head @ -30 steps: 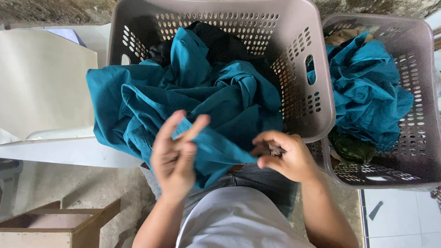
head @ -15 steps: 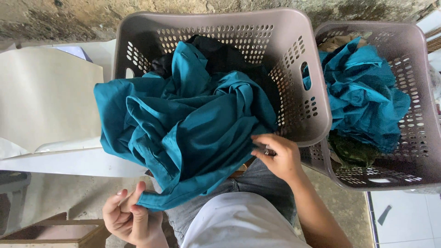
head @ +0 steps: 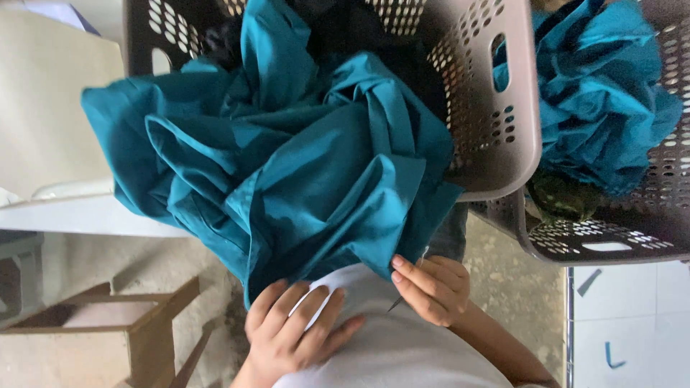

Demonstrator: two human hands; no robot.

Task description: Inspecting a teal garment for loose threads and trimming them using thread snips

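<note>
A large crumpled teal garment (head: 302, 165) spills out of a grey perforated laundry basket (head: 514, 108) and hangs over its near rim toward my lap. My left hand (head: 295, 334) is at the garment's lowest corner, fingers stretched along my white shirt, the cloth edge tucked under it. My right hand (head: 431, 287) pinches the garment's bottom hem just to the right, and a thin sliver of something pokes out between its fingers. A dark garment (head: 338, 29) lies deeper in the basket, mostly covered.
A second grey basket (head: 611, 244) stands at the right with more teal clothes (head: 596, 108) in it. A white plastic seat (head: 50, 108) is at the left, a wooden stool (head: 108, 323) lower left, and tiled floor (head: 632, 323) lower right.
The view has come closer to the basket. My left hand dropped from the middle of the cloth to its lower corner, then moved right toward my right hand, which still holds the hem.
</note>
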